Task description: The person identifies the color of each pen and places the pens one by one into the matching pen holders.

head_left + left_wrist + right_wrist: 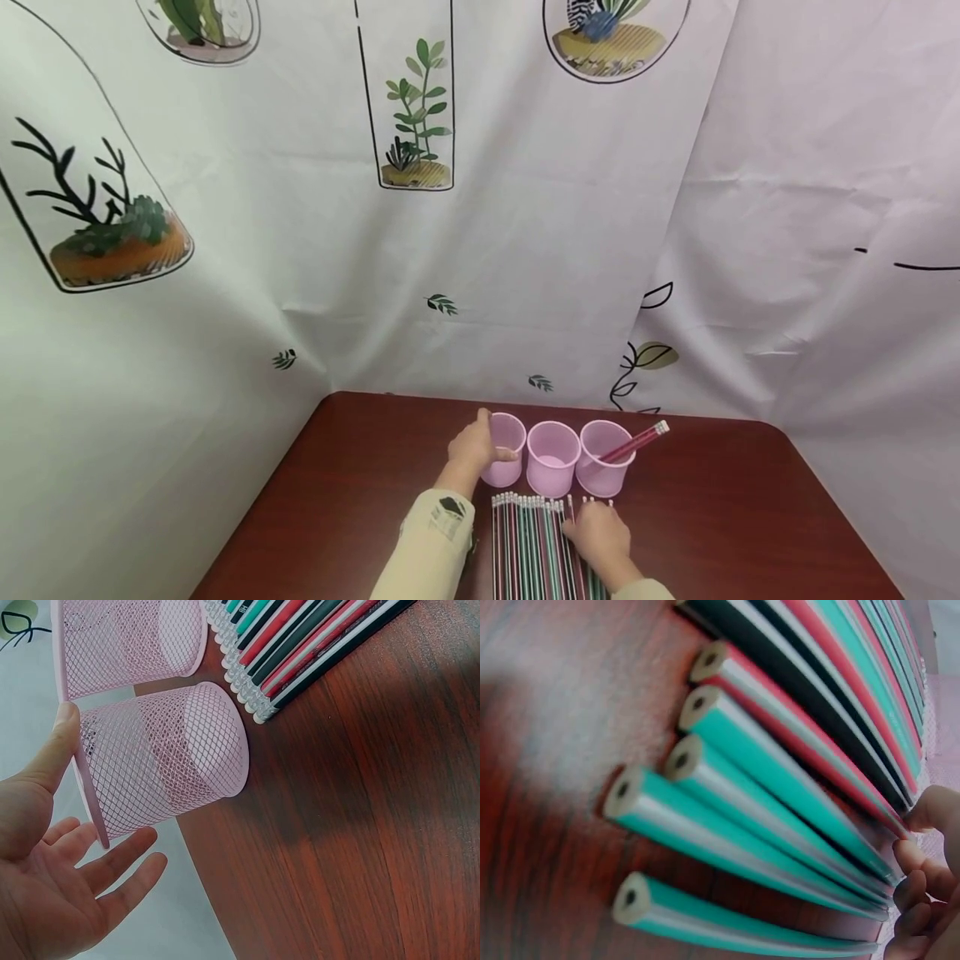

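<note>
Three pink mesh pencil cups stand in a row near the table's back edge. My left hand (474, 446) grips the rim of the left cup (165, 750), with the thumb at the rim and the fingers spread along its side. Below the cups lies a row of striped pencils (525, 542) in red, green and black, eraser ends toward the cups. My right hand (600, 533) is over the right part of this row. In the right wrist view its thumb and forefinger pinch a red pencil (802, 735) near its far end, beside several green pencils (735, 832).
The middle cup (552, 479) stands between the other two. Red pencils (637, 443) lean out of the right cup (600, 479) toward the right. The brown table (720, 500) meets a white printed cloth (525, 250) behind and at the sides.
</note>
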`<state>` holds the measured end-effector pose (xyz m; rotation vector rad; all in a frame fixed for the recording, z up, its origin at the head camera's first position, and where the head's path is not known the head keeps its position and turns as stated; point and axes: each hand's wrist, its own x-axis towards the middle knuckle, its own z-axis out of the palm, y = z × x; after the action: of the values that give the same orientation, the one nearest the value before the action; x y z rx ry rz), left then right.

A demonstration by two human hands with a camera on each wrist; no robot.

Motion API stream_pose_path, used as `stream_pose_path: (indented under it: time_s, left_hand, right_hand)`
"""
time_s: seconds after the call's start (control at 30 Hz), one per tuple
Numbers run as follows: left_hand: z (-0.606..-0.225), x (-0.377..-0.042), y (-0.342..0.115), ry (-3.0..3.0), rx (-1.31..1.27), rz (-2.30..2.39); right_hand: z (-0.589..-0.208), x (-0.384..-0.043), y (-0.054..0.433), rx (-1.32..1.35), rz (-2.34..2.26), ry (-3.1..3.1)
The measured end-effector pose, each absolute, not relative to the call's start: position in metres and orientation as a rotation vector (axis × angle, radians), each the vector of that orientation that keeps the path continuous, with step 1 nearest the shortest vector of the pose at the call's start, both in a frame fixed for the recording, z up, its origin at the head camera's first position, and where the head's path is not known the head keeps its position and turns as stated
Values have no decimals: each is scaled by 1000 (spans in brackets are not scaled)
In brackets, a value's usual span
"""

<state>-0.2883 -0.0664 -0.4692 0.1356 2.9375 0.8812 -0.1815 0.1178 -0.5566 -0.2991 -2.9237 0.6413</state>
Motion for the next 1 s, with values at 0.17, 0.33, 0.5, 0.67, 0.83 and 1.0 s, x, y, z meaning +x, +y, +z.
stream_pose_path:
  time_s: [0.17, 0.33, 0.5, 0.67, 0.83, 1.0]
  left_hand:
    - [-473, -287, -66, 2922, 121, 885]
    - [-475, -287, -66, 2923, 129, 892]
    - [-471, -292, -66, 2937, 143, 880]
    - [-470, -293, -64, 2933, 138, 864]
    - [-467, -296, -63, 2928, 145, 850]
    - [-467, -295, -62, 2915, 112, 852]
  right_hand:
    - [-553, -181, 121, -352, 752, -2897]
    - [-544, -180, 129, -416, 873, -2848]
    - [-529, -184, 137, -439, 958, -2795]
    - [-515, -186, 146, -440, 1050, -2740]
    - [-501, -194, 156, -402, 1135, -2648]
    - [-483, -202, 164, -415, 1228, -2523]
